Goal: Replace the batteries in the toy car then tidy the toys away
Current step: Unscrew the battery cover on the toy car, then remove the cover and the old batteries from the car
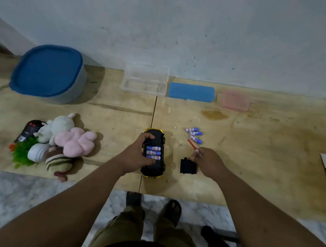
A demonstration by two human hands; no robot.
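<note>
A yellow toy car (153,169) lies upside down on the wooden table, its black underside up. Three blue-and-white batteries (153,152) sit in its open compartment. My left hand (139,154) grips the car from its left side, fingers curled over the chassis. Right of the car lies the black battery cover (188,166). My right hand (207,161) hovers just above and right of the cover and pinches the handle end of a red screwdriver (193,145). Three loose batteries (194,134) lie beyond the screwdriver.
A pile of plush toys (64,141) with a black remote (29,130) and a green plastic plant lies at the left. A blue-lidded tub (48,73) stands at the back left. A clear open case (144,81), a blue foam pad (191,92) and a pink box (235,100) line the wall.
</note>
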